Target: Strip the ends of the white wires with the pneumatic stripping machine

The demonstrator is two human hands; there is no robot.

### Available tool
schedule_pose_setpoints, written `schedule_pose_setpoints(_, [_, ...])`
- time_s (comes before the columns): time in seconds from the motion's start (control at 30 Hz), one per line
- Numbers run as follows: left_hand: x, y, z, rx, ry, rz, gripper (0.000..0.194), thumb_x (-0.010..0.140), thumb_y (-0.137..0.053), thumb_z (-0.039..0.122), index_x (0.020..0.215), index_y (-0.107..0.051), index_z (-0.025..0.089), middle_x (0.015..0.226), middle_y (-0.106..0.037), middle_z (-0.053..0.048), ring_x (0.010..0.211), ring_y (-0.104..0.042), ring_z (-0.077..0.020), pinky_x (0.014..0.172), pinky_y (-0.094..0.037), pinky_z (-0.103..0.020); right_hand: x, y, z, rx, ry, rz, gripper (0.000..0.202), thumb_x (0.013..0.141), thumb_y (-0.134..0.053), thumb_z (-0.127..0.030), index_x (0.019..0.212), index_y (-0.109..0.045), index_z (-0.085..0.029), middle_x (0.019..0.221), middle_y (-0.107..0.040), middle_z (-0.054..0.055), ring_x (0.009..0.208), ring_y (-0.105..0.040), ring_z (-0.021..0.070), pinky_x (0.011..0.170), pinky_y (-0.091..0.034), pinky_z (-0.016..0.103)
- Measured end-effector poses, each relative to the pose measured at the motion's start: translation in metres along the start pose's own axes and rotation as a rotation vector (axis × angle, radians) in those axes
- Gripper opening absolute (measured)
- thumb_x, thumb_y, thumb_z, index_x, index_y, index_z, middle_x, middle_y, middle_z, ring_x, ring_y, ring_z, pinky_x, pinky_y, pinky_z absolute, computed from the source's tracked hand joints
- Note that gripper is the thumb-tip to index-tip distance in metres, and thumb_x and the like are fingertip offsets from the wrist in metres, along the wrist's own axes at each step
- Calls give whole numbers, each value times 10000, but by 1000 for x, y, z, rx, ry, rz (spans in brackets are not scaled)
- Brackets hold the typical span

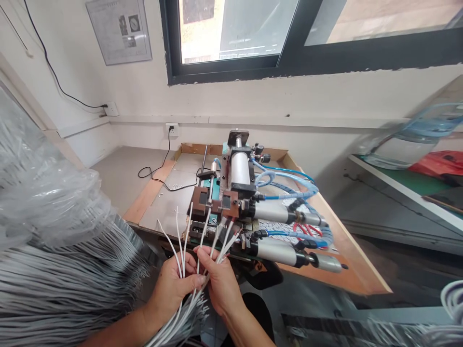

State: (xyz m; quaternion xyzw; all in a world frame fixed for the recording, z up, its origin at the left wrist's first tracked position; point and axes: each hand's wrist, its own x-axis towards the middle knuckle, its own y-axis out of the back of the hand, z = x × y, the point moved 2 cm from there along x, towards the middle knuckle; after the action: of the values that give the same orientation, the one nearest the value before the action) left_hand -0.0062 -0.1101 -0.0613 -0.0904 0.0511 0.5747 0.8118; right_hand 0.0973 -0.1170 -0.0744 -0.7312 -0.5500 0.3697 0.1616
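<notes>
Pinching white wires [172,327] in left hand [177,282] and right hand [219,275], lower centre; facing machine [240,168], mid-frame; near grey wires [72,284], lower left.

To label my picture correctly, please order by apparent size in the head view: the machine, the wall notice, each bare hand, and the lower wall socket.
1. Machine
2. Wall notice
3. Left hand and right hand: alike, so unranked
4. Lower wall socket
</notes>
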Motion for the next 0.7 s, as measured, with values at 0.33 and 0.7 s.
schedule_pose_setpoints(0.33, [-4,4,2,-38,18,113,308,824,-411,417,923,-498,139,662,-647,-51,563,-607,-163,498,-449,-262,-1,9,-1,-52,106,119,224,588,-714,-338,605,-657,-122,480,-481,-36,432,-367,67,435,-269,206])
schedule_pose_setpoints(0.7, [-4,1,-1,78,70,17,318,794,-461,403,744,-579,112,573,-573,-16,510,-553,-139,476,-436,-249,1,-4,1,5,-94,-90,303,604,-697,-405,711,-625,-130,368,-400,-76,316,-331,59,335,-264,186])
